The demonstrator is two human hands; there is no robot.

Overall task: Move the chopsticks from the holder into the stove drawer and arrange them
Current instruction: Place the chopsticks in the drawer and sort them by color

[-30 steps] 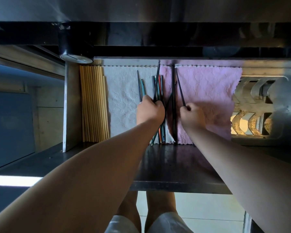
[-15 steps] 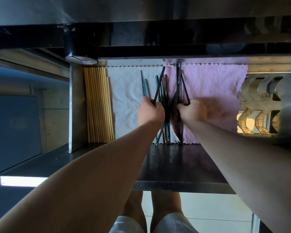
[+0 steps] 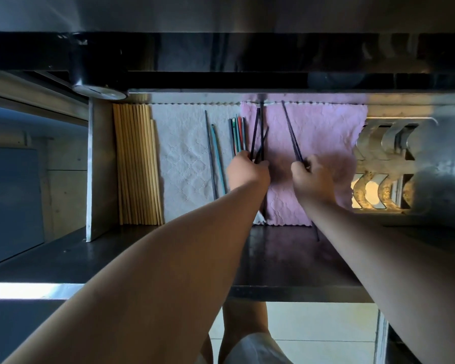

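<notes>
The open stove drawer (image 3: 100, 179) is lined with a white cloth (image 3: 184, 158) and a pink cloth (image 3: 323, 127). A row of pale wooden chopsticks (image 3: 137, 164) lies along its left side. Two thin chopsticks (image 3: 214, 156) lie on the white cloth, and several coloured ones (image 3: 237, 135) lie side by side at the seam. My left hand (image 3: 247, 172) grips a few dark chopsticks (image 3: 256, 135) that fan upward. My right hand (image 3: 313, 177) pinches one dark chopstick (image 3: 290, 130), slanted over the pink cloth.
A steel shelf (image 3: 286, 258) runs in front of the drawer. A metal burner grate (image 3: 386, 164) sits to the right of the pink cloth. A dark knob (image 3: 97, 88) hangs above the drawer's left corner. My legs and tiled floor show below.
My right hand moved right, carrying one dark chopstick away from the bundle onto the pink cloth. My left hand shifted slightly right and now holds the dark ones apart from the coloured ones.
</notes>
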